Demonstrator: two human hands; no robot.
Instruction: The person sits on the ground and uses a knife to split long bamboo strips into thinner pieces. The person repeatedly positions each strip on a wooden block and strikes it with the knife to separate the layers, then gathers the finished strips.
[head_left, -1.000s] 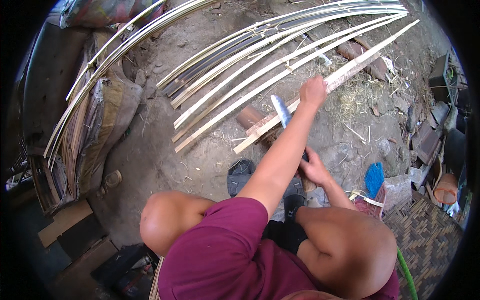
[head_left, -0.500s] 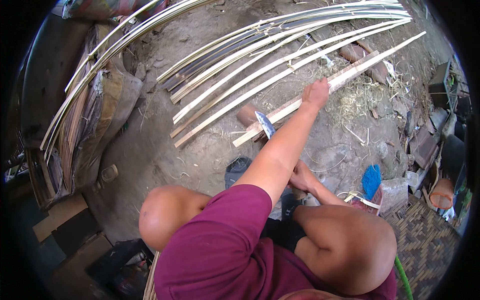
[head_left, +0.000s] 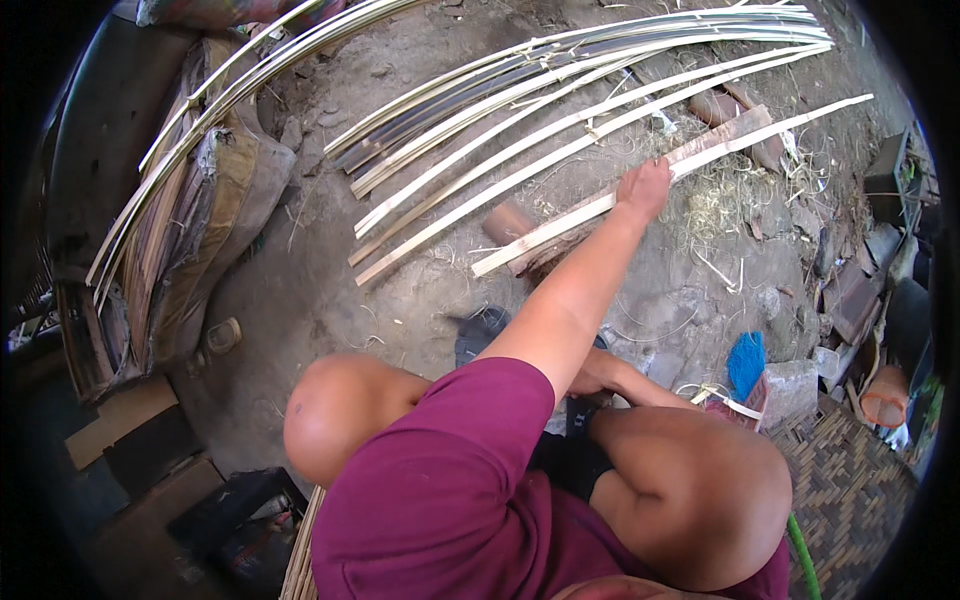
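My left hand (head_left: 645, 188) reaches out across the front and is closed around a long pale bamboo strip (head_left: 560, 230). Under the strip lies a reddish-brown wooden board (head_left: 722, 138), propped on a short brown log (head_left: 510, 222). My right hand (head_left: 594, 371) is low between my knees, fingers curled and partly hidden behind my left forearm. A knife blade showed beside that forearm half a second ago; the knife is hidden now.
Several split bamboo strips (head_left: 590, 135) lie across the dirt ahead. More strips (head_left: 190, 125) lean over a worn padded seat (head_left: 225, 200) at left. Shavings (head_left: 710, 215), a blue fibre bundle (head_left: 745, 365) and a woven mat (head_left: 850, 490) are to the right.
The knife blade has gone from sight behind my left forearm. The gripped strip's far end has swung nearer, showing more of the board. The view has shifted slightly.
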